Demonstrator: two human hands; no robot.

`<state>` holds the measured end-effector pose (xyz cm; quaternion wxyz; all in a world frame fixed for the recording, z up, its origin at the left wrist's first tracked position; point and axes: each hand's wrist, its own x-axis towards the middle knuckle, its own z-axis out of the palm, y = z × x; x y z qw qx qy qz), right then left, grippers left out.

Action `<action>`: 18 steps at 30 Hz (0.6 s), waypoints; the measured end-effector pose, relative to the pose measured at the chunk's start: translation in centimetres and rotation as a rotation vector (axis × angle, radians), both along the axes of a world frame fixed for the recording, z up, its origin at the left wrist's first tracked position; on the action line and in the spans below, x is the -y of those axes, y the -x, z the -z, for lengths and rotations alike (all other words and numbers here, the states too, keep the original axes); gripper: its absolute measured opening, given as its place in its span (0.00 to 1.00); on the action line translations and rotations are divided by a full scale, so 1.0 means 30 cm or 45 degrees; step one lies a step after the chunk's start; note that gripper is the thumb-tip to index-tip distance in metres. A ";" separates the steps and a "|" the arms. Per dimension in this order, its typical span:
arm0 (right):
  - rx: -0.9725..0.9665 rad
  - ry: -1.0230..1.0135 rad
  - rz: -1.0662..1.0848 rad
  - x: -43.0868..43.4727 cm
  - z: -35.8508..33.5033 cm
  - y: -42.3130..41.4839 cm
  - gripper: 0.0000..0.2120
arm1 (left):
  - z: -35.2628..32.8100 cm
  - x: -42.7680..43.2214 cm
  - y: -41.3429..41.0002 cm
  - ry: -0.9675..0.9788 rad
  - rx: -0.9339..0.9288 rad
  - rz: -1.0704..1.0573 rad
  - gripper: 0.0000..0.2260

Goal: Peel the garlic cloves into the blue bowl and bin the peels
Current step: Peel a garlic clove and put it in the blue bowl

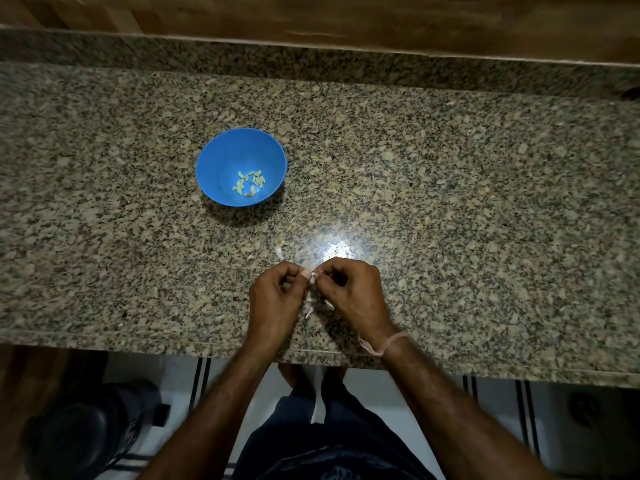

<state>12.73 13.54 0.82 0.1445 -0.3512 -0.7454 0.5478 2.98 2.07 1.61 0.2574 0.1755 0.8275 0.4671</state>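
Left hand point(277, 292) and right hand point(353, 289) pinch one clove point(313, 276); it may slip onto peels point(309, 311) below them.

Granite counter point(485, 202); perhaps wooden wall point(311, 12).

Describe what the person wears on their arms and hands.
No sleeves or gloves show. The right hand has a thin pinkish thread bracelet with frayed loose ends at its wrist. The left hand and its wrist wear nothing.
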 end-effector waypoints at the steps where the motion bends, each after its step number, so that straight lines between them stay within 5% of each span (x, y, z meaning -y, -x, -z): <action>1: 0.012 -0.037 -0.017 -0.001 -0.002 0.001 0.03 | 0.001 0.001 -0.002 0.003 -0.014 0.002 0.06; 7: 0.078 -0.091 -0.026 0.000 0.013 0.013 0.06 | -0.011 0.005 -0.018 -0.021 -0.187 0.053 0.04; 10: 0.067 0.149 0.068 -0.003 0.015 0.020 0.05 | -0.007 0.002 -0.015 -0.024 -0.199 0.063 0.04; 15: 0.048 0.511 0.140 -0.009 0.029 0.022 0.05 | 0.019 -0.006 0.004 -0.157 0.483 -0.122 0.05; 18: 0.088 0.353 0.147 -0.008 0.031 0.012 0.05 | 0.018 -0.004 -0.002 -0.221 0.660 -0.218 0.08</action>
